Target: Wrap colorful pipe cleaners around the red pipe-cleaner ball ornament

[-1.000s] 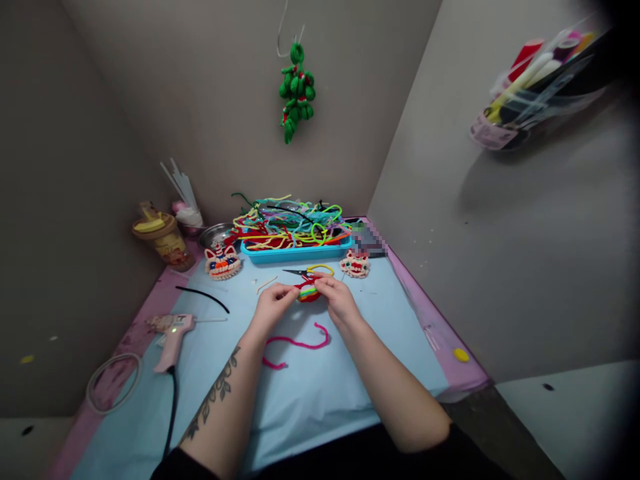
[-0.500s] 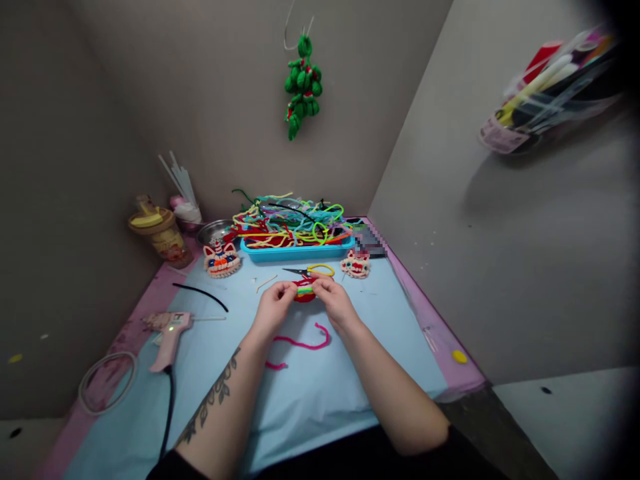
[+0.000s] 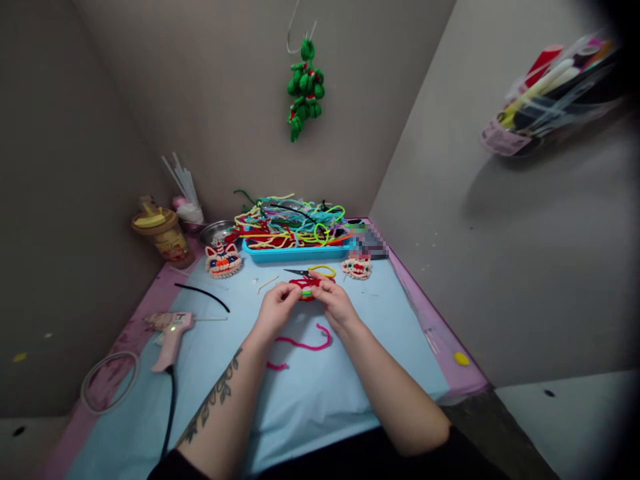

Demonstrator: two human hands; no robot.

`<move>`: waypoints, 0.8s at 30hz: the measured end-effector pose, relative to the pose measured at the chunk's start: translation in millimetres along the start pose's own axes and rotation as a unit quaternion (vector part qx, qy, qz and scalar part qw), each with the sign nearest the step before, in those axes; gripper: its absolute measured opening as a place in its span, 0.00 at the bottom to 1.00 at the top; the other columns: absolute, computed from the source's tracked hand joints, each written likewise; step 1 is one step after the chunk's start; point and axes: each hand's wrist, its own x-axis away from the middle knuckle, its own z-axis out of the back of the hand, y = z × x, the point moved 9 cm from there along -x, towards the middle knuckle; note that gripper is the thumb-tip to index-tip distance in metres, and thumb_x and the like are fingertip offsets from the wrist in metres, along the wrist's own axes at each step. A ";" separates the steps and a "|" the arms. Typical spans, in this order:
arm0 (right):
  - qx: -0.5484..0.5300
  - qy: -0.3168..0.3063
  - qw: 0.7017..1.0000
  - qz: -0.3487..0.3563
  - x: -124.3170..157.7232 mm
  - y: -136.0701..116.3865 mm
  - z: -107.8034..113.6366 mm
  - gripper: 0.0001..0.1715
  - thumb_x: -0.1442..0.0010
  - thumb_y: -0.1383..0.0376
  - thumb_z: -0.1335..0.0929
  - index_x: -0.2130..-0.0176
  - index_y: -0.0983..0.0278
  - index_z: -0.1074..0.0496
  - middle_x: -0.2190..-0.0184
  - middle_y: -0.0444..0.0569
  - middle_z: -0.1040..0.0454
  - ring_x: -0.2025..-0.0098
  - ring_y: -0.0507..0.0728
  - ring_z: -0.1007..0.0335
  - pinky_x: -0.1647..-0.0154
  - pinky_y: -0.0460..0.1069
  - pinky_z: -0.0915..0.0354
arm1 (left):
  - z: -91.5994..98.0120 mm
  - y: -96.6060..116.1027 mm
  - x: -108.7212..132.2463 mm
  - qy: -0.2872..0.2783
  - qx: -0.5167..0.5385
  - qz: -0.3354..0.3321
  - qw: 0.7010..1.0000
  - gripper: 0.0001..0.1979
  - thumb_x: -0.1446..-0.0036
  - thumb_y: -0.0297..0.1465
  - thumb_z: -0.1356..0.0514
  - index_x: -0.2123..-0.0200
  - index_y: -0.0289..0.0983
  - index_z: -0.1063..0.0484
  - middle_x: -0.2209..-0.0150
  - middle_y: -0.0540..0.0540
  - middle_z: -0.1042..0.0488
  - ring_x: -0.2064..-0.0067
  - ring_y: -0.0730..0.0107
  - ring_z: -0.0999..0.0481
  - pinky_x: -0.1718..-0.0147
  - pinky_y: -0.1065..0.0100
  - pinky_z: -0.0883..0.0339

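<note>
Between my two hands is a small red piece (image 3: 306, 298) with green and yellow strips across its middle. My left hand (image 3: 278, 305) pinches its left side with thumb and fingertips. The right side is gripped by my right hand (image 3: 334, 301), fingers bent around it. Scissors (image 3: 323, 271) with yellow handles lie just beyond my fingers, blades pointing left. A bent magenta strand (image 3: 305, 345) rests on the blue cloth between my forearms, with a short magenta end by my left wrist.
A blue tray (image 3: 300, 254) heaped with coloured strands stands at the back, with lion-like faces (image 3: 223, 261) (image 3: 357, 267) either side. Left are a pink glue gun (image 3: 170, 333), its cable, a black strand (image 3: 203, 295) and a cup (image 3: 167, 240). Green ornaments (image 3: 306, 87) hang above.
Both hands have shifted slightly on the red piece, and less of its green and yellow strips shows between the fingertips. The whole view has moved a little.
</note>
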 end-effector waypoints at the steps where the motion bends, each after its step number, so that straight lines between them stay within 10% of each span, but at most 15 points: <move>1: -0.002 0.000 1.000 -0.002 0.0 0.0 0.1 0.15 0.60 0.56 0.24 0.82 0.63 0.29 0.45 0.52 0.31 0.42 0.66 0.40 0.41 0.57 0.46 | 0.4 -0.3 -0.1 0.003 0.007 0.005 1.000 0.13 0.48 0.39 0.41 0.73 0.35 0.26 0.73 0.49 0.29 0.69 0.70 0.32 0.67 0.70 0.40; 13: 0.001 -0.022 1.000 0.004 -5.2 0.0 2.3 0.15 0.57 0.53 0.25 0.74 0.62 0.22 0.40 0.52 0.37 0.37 0.65 0.46 0.38 0.57 0.51 | 6.0 -7.3 0.4 0.038 0.108 0.082 0.990 0.17 0.55 0.44 0.36 0.75 0.34 0.28 0.80 0.53 0.34 0.77 0.77 0.41 0.76 0.72 0.47; 24: 0.114 0.033 0.986 0.119 -2.4 -23.1 16.9 0.12 0.49 0.56 0.30 0.65 0.58 0.22 0.45 0.50 0.35 0.43 0.62 0.39 0.45 0.54 0.41 | -6.6 -38.6 7.0 0.046 0.293 0.265 0.918 0.20 0.70 0.37 0.29 0.72 0.33 0.27 0.80 0.54 0.36 0.81 0.84 0.46 0.84 0.77 0.60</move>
